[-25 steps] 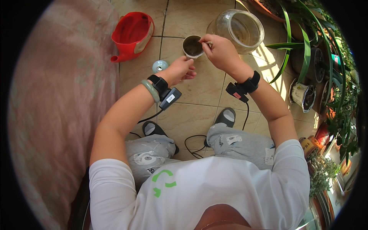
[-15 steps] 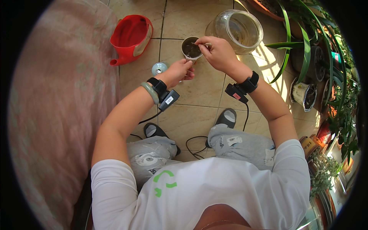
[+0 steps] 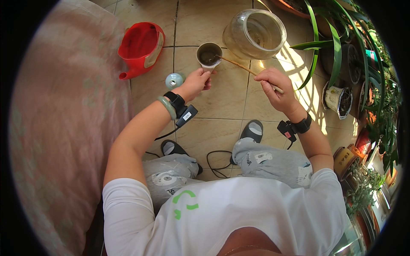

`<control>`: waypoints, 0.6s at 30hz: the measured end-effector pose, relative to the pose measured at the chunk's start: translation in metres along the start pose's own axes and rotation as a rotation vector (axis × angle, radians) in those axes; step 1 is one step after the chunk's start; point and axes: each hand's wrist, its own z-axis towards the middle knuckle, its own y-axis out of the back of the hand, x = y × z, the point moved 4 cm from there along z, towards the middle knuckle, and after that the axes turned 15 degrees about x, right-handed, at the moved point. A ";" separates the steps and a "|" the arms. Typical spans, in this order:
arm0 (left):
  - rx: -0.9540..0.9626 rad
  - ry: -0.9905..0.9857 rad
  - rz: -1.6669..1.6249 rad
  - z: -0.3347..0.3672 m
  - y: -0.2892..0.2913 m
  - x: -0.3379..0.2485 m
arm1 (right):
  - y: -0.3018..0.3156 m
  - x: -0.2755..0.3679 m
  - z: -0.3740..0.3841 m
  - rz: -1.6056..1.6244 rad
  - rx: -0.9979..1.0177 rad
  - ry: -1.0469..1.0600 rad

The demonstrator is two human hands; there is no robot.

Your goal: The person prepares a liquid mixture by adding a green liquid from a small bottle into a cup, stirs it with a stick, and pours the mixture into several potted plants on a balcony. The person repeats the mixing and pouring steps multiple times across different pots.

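Observation:
My left hand (image 3: 195,86) is closed on the near side of a small pale cup (image 3: 209,68), keeping its mouth turned up. Dark, murky contents show inside. With closed fingers, my right hand (image 3: 277,88) grips a thin brown wooden stick (image 3: 237,64) near its pale end. The stick slants leftward, and its far end reaches over the cup's rim into the contents; that tip is hidden. Just left of my left hand, a small round pale-blue object (image 3: 174,80) with a hole in its top sits on the tiles.
A red watering can (image 3: 151,57) stands on the tiled floor (image 3: 215,102) at the far left. Beyond my right hand is a round glass bowl (image 3: 235,38). Potted plants (image 3: 337,55) line the right side. A pinkish cloth (image 3: 68,128) hangs along the left. A black cable (image 3: 209,158) loops between my feet.
My right hand has drawn back from the cup to the right and nearer, exposing the long stick. My left hand still holds the cup. The view has shifted slightly.

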 end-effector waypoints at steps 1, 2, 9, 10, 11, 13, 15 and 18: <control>0.003 -0.004 0.003 -0.001 0.000 0.000 | -0.001 -0.001 -0.004 -0.018 0.026 -0.012; -0.006 -0.016 0.000 -0.001 0.001 0.001 | -0.002 -0.002 -0.008 -0.026 0.039 -0.010; -0.037 -0.084 -0.006 0.004 0.003 0.008 | 0.005 -0.005 -0.044 -0.259 0.139 0.185; -0.046 -0.084 -0.009 0.000 0.002 0.009 | 0.007 -0.005 -0.053 -0.272 0.157 0.216; -0.047 -0.101 -0.017 0.002 0.004 0.011 | 0.004 -0.010 -0.062 -0.296 0.184 0.230; -0.046 -0.118 -0.003 0.003 0.005 0.012 | -0.008 -0.024 -0.080 -0.360 0.247 0.196; -0.052 -0.136 0.003 0.002 0.007 0.011 | -0.025 -0.041 -0.095 -0.430 0.273 0.124; -0.060 -0.143 0.013 -0.001 0.006 0.010 | -0.059 -0.068 -0.104 -0.550 0.369 -0.009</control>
